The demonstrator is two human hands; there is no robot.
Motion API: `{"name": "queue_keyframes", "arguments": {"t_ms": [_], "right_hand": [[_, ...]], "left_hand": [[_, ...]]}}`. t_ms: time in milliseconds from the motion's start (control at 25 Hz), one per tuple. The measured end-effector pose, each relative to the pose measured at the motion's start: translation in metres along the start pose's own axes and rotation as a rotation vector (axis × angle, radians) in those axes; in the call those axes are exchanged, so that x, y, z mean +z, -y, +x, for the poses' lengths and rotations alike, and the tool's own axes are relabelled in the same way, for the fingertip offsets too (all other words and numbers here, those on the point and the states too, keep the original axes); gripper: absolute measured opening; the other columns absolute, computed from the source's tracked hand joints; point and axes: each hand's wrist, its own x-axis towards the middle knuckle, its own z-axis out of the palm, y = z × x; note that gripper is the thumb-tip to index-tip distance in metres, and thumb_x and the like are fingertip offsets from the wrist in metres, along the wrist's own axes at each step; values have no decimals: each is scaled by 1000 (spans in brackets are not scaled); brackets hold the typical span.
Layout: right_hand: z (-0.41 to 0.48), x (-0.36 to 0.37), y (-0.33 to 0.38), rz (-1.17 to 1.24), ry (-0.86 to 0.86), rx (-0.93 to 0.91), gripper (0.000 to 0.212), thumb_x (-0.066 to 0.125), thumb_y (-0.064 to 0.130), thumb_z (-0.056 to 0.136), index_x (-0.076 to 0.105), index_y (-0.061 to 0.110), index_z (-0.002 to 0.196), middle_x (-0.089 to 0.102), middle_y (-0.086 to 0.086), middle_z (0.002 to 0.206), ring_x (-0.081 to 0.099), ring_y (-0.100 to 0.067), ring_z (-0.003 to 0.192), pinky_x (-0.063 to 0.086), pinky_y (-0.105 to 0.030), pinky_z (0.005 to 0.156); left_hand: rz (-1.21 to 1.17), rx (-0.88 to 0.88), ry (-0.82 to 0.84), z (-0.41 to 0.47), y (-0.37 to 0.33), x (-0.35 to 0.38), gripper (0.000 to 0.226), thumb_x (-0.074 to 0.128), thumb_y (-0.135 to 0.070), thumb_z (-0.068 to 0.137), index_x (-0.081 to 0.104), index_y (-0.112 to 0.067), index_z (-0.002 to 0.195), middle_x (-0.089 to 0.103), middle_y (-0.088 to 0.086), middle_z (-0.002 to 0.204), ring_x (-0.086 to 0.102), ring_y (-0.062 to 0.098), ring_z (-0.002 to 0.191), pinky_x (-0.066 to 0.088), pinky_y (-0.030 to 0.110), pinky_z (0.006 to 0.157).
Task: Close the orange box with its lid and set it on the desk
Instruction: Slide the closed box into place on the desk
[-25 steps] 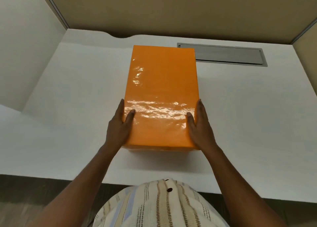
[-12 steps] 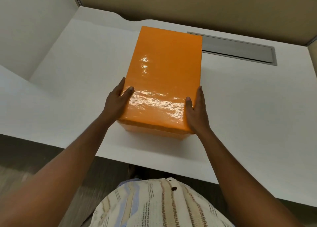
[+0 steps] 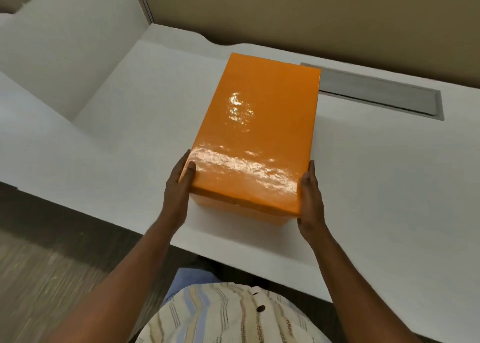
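The glossy orange box [image 3: 257, 132] has its lid on and sits long-ways on the white desk [image 3: 376, 187], its near end close to the front edge. My left hand [image 3: 178, 189] presses flat against the box's near left side, thumb on the lid's corner. On the near right side lies my right hand [image 3: 310, 200], fingers straight along the wall. Both hands clasp the box between them. The lid's rim overlaps the base at the near end.
A grey metal cable slot [image 3: 379, 93] is set into the desk behind the box on the right. Tan partition walls [image 3: 311, 13] close off the back, and a white panel [image 3: 65, 57] stands on the left. Dark floor [image 3: 52, 252] lies below the desk edge.
The view has swung so the box and desk sit further right and lower in frame. My thumbs have slid off the lid top toward the sides. The box stays between both hands.
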Motion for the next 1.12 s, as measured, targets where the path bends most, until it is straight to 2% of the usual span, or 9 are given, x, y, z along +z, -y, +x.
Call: {"name": "queue_keyframes", "arguments": {"t_ms": [200,360,440,520,680,800,920,1000,1120], "right_hand": [[12,19,10,142,-38,39,67,39,61,80,25,45,144,27,7,156,30,-23,141,27,-55,113],[41,61,27,215,-61,29,59,41,51,89,27,40,144,38,2,150,40,-29,135,35,-58,108],[58,86,37,254,-79,23,50,40,44,95,30,40,143,44,2,145,46,-29,130,41,-57,103],[75,113,46,277,-100,21,48,40,41,96,31,39,143,45,2,144,48,-28,128,42,-57,102],[112,175,69,265,-75,-18,45,40,40,96,34,38,141,51,5,137,50,-28,126,44,-54,101],[140,226,86,251,-40,-41,51,40,41,96,29,33,145,46,0,143,49,-28,127,42,-54,103],[172,277,103,209,8,-58,51,39,42,96,27,34,146,46,6,138,54,-22,120,54,-40,90],[193,309,113,163,44,-72,52,38,43,97,24,35,146,47,11,133,57,-14,113,56,-27,77],[217,347,124,133,66,-83,54,37,45,97,21,34,147,46,7,138,57,-17,114,54,-31,82]], "left_hand": [[-62,-36,-43,26,-5,0,36,54,-66,78,56,-58,112,62,-25,116,59,8,110,49,31,89],[-85,-14,-50,82,-21,-21,39,55,-50,87,56,-43,126,64,-12,121,60,6,110,49,20,82],[-96,2,-56,114,-30,-33,41,55,-44,89,55,-36,129,63,-10,121,60,1,106,48,7,72],[-112,10,-64,145,-39,-48,41,55,-40,90,55,-33,130,63,-11,120,60,-1,103,47,4,68],[-175,5,-106,205,-48,-86,40,58,-34,89,58,-30,129,66,-11,116,63,3,101,52,11,69],[-170,19,-121,249,-53,-124,42,58,-36,89,56,-29,130,65,-8,120,63,5,103,52,13,72],[-149,48,-130,288,-55,-166,46,58,-44,85,55,-36,130,64,-11,121,63,1,103,52,12,73],[-155,52,-155,314,-56,-189,48,59,-46,84,55,-35,130,64,-7,125,63,7,108,53,21,82],[-194,57,-184,351,-58,-211,50,61,-42,83,56,-29,131,62,-1,128,60,18,115,50,38,96]]}}
